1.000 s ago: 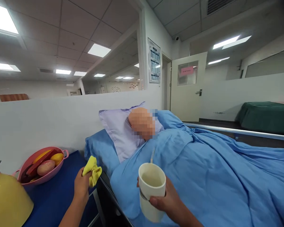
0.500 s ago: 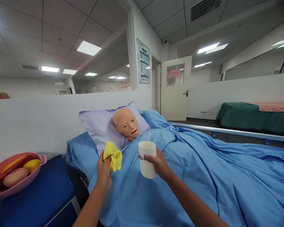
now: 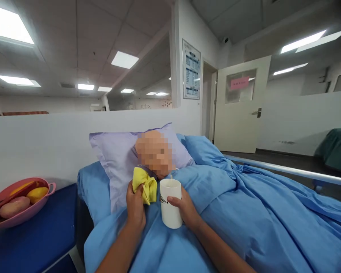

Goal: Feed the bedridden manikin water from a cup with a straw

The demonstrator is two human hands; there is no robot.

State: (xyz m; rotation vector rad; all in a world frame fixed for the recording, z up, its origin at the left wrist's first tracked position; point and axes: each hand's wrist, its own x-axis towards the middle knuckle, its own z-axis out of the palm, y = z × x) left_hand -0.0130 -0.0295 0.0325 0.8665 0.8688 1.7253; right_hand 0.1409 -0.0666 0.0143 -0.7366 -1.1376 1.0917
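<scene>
two hands (image 3: 135, 206), one white cup (image 3: 169, 212), one yellow cloth (image 3: 149, 187). one lavender pillow (image 3: 119, 163), one head (image 3: 152, 142), one pink basket (image 3: 31, 212), one door (image 3: 238, 125).

Left hand (image 3: 135, 207) and yellow cloth (image 3: 145, 186) swung from side table (image 3: 59, 216) to over blue bedding (image 3: 244, 204), beside white cup (image 3: 169, 218); cup apparently nearer blurred head (image 3: 152, 151).

White walls (image 3: 45, 148); panelled ceiling (image 3: 99, 22) with lit rectangular lights (image 3: 125, 60). One cream door (image 3: 235, 125) stands open, pink sign (image 3: 239, 82) on its window (image 3: 244, 96); one framed notice (image 3: 191, 70) hangs beside the doorway (image 3: 207, 102). Floor (image 3: 298, 162): dark.

Illegible door sign (image 3: 240, 82), wall poster (image 3: 191, 70).
</scene>
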